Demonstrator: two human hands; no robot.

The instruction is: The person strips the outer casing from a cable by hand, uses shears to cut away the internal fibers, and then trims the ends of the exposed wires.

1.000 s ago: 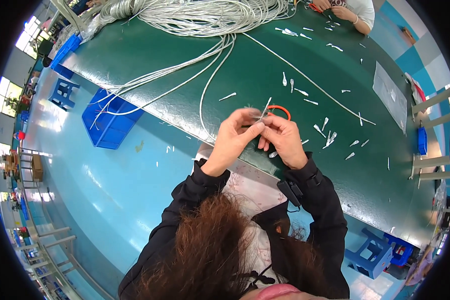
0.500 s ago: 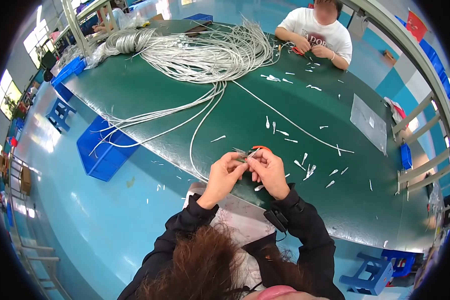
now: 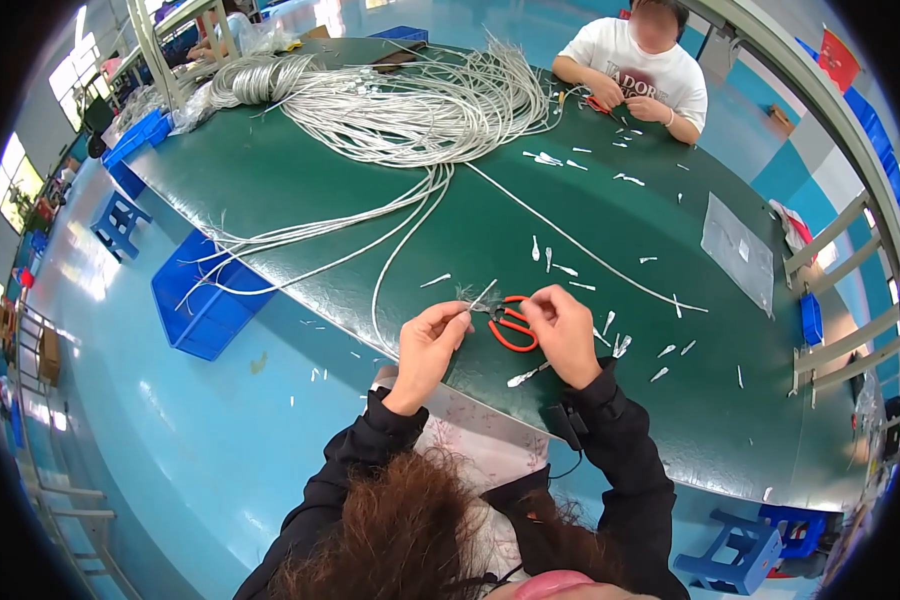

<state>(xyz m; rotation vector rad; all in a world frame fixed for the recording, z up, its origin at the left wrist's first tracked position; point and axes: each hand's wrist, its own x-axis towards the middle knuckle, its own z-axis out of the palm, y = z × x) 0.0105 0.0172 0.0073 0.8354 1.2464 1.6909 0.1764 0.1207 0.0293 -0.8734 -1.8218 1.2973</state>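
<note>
Pulled a little apart within the last second, after working bunched close together: left hand (image 3: 428, 340) and right hand (image 3: 562, 330), low over the near edge of the green table (image 3: 370, 200). Kept pinched between left thumb and forefinger — the frayed cable end (image 3: 480, 298), raised just above the tabletop. Curled shut at the same end, the right fingers; could not tell whether on a strand. Uncovered by the parting, flat on the table between the hands and held by neither: red-handled scissors (image 3: 512, 325). Judged from that to be a stretch of finger work on the strands rather than cutting.

Also brought into view as the head lifted — the far side of the table, with a seated co-worker (image 3: 640, 70) busy over small pieces. Strewn across the green top: pale sheath offcuts (image 3: 545, 255), a clear plastic sheet (image 3: 738, 255) and a big tangle of grey cables (image 3: 410, 110) trailing toward the near edge. Set on the glossy blue floor (image 3: 170, 430) to the left, a blue crate (image 3: 200, 305) and a blue stool (image 3: 120, 220).
</note>
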